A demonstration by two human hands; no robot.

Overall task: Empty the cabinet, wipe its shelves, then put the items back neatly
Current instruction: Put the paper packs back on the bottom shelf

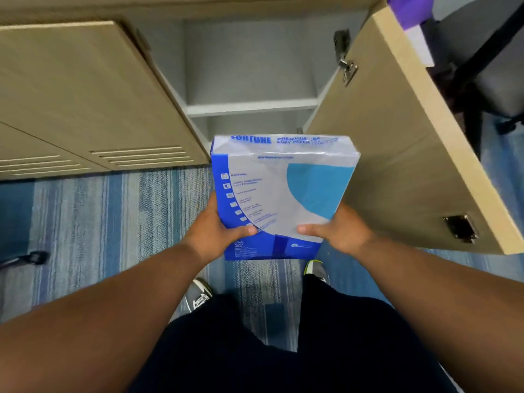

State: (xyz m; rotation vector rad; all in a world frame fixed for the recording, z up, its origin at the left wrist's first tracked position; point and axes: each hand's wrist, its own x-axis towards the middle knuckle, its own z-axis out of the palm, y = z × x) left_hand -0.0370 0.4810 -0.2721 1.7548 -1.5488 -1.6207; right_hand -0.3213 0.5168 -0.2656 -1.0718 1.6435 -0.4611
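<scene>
A wrapped ream of copy paper (279,188), blue and white, is held flat in front of the open cabinet (249,66). My left hand (215,231) grips its near left corner, thumb on top. My right hand (337,231) grips the near right corner the same way. The cabinet's white shelf (252,106) shows nothing on it, and the space above it looks bare. The ream's far end hides the bottom compartment.
The open cabinet door (397,143) swings out on the right, close to the ream. A shut wooden door (85,95) lies to the left. An office chair (493,80) stands behind the open door. Blue striped carpet (113,222) covers the floor.
</scene>
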